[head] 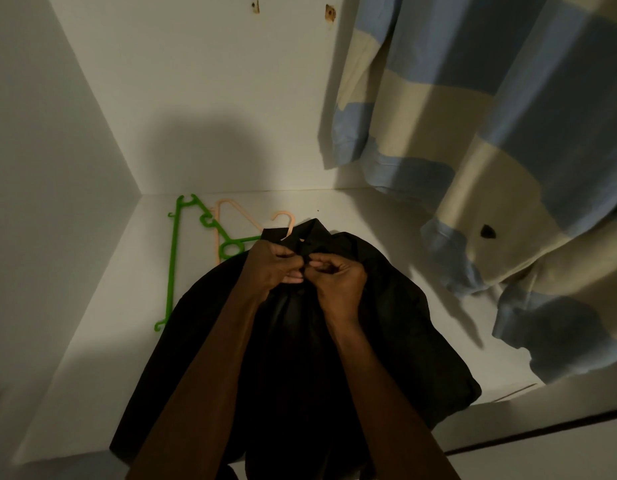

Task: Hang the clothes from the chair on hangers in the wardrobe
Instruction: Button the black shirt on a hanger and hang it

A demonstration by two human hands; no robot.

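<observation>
At frame centre, the left hand (277, 266) and right hand (336, 280) each pinch the black shirt (300, 358) near its collar, over the wardrobe floor (386, 230).

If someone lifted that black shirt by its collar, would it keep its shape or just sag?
The black shirt would probably sag: it already drapes in soft folds over the wardrobe floor. It looks thin, so likely light. The left hand and right hand bunch it easily near the collar.
</observation>
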